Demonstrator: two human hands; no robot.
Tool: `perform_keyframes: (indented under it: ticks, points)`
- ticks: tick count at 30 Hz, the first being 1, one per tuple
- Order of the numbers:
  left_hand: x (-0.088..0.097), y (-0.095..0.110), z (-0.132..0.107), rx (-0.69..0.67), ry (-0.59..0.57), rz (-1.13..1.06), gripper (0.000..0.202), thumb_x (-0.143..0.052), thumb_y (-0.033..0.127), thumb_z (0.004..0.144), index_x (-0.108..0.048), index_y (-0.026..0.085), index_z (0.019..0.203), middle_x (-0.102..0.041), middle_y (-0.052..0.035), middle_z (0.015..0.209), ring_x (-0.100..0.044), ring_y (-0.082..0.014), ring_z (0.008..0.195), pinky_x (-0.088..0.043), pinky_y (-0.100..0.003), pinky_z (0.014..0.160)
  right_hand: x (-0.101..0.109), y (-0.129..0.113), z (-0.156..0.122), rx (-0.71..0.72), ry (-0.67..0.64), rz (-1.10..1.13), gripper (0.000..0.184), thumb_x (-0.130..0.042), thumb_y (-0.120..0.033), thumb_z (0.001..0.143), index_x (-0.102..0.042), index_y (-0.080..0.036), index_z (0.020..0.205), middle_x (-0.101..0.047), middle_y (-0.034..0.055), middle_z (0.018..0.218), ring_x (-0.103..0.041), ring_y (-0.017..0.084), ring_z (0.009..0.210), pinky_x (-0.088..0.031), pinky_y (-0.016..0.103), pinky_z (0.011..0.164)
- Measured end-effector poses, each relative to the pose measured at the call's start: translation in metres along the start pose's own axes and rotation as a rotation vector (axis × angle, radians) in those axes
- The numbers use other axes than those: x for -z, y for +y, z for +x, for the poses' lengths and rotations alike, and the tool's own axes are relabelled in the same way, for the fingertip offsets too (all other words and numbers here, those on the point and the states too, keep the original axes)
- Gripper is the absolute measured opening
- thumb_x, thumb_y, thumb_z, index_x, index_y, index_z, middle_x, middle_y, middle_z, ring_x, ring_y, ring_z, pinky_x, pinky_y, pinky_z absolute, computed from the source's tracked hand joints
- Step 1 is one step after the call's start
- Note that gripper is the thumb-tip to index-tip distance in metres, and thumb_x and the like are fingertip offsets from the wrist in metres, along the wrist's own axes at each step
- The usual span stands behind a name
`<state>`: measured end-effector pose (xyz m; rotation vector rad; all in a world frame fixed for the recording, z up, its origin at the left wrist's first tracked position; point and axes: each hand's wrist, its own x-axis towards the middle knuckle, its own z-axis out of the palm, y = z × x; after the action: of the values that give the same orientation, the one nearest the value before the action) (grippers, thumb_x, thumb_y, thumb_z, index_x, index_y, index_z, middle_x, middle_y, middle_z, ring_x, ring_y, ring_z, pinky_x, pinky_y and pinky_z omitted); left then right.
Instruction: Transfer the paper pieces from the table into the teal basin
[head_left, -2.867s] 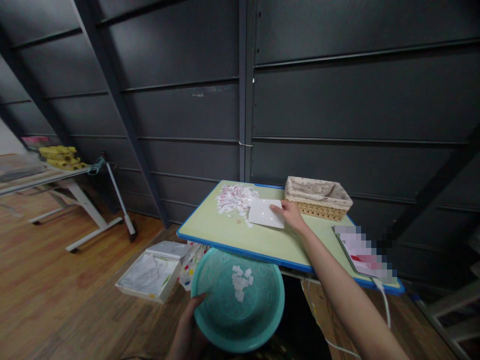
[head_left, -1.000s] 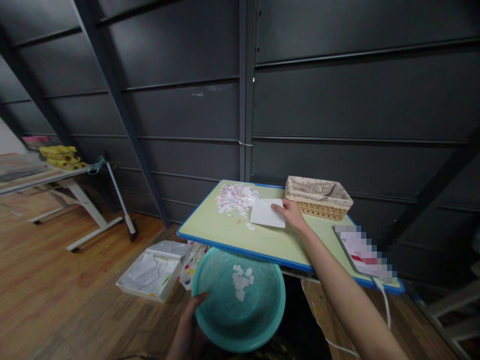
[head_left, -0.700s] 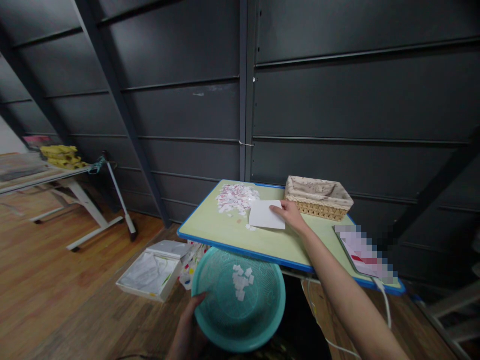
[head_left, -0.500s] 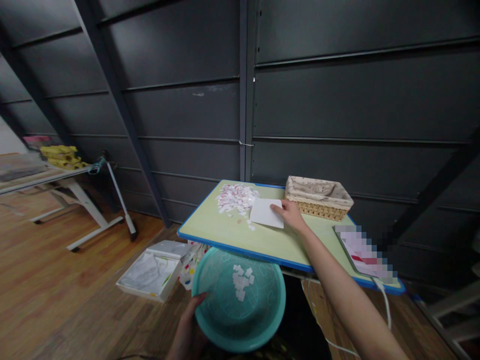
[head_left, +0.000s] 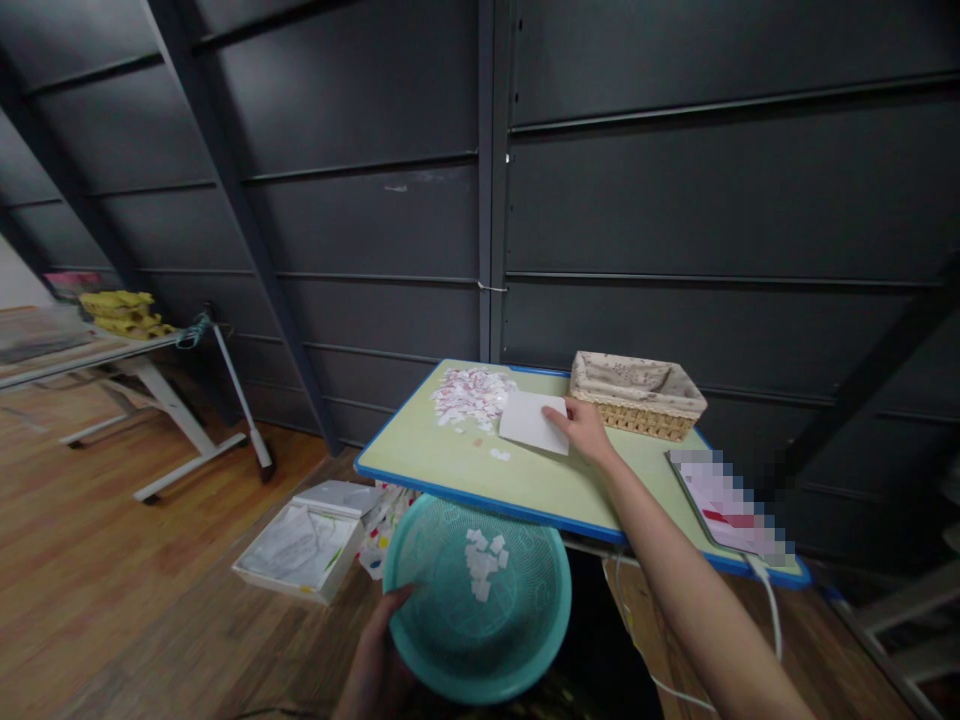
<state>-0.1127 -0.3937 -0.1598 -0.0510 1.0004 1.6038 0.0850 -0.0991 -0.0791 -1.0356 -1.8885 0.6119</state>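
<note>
1. The right hand [head_left: 583, 428] pinches the right edge of a white card [head_left: 531, 422], thumb on the side facing the camera; the fingers behind it are hidden.
2. The card is tilted over the middle of the table [head_left: 435, 472], its left end overlapping the right side of a pile [head_left: 471, 395] of small white and reddish bits. Whether its lower edge touches the table, I cannot tell.
3. A few loose bits [head_left: 500, 455] lie just to the near side of the card.
4. The left hand [head_left: 382, 630] grips the left rim of a green basin [head_left: 517, 630], thumb over the rim; I cannot tell how the other fingers sit underneath.
5. The basin, at the table's near edge, holds several white pieces [head_left: 482, 565].
6. A lined basket [head_left: 641, 418] stands at the table's far right, with a tablet [head_left: 720, 510], partly pixelated, nearer.
7. An open box [head_left: 281, 588] sits on the floor, left of the basin.
</note>
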Motion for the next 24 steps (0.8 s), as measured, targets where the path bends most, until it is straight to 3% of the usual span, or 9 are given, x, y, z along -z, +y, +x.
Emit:
perform_keyframes:
  ticks: [6, 10, 15, 24]
  points:
    - [-0.006, 0.004, -0.002, -0.001, 0.057, -0.001, 0.065, -0.064, 0.014, 0.077, -0.042, -0.005, 0.135, -0.080, -0.0177, 0.089, -0.068, -0.0358, 0.105, -0.050, -0.051, 0.096, 0.004, -0.001, -0.001, -0.144, -0.156, 0.248, 0.036, -0.064, -0.050, 0.062, -0.061, -0.014, 0.064, -0.057, 0.0025, 0.059, -0.047, 0.014, 0.052, -0.030, 0.025, 0.049]
    - [0.001, 0.003, -0.002, -0.013, 0.014, 0.041, 0.064, -0.066, 0.016, 0.076, -0.045, 0.000, 0.135, -0.080, -0.0160, 0.093, -0.067, -0.0361, 0.107, -0.050, -0.052, 0.097, 0.009, 0.003, 0.002, -0.209, -0.121, 0.327, 0.036, -0.066, -0.048, 0.059, -0.063, -0.013, 0.068, -0.061, 0.0041, 0.063, -0.050, 0.015, 0.053, -0.033, 0.026, 0.048]
    - [0.011, -0.003, 0.006, -0.009, 0.002, 0.038, 0.064, -0.067, 0.020, 0.077, -0.046, 0.004, 0.136, -0.079, -0.0149, 0.099, -0.067, -0.0349, 0.108, -0.049, -0.052, 0.098, 0.007, 0.008, 0.004, -0.138, -0.039, 0.238, 0.038, -0.064, -0.050, 0.064, -0.064, -0.013, 0.068, -0.063, 0.0056, 0.065, -0.050, 0.016, 0.057, -0.033, 0.026, 0.051]
    - [0.000, 0.002, -0.001, -0.004, 0.014, 0.000, 0.068, -0.066, 0.015, 0.076, -0.041, 0.000, 0.138, -0.080, -0.0160, 0.092, -0.068, -0.0361, 0.105, -0.050, -0.052, 0.096, -0.002, 0.007, 0.004, -0.077, -0.019, 0.133, 0.040, -0.058, -0.054, 0.068, -0.062, -0.014, 0.063, -0.059, 0.0043, 0.061, -0.046, 0.015, 0.056, -0.030, 0.026, 0.051]
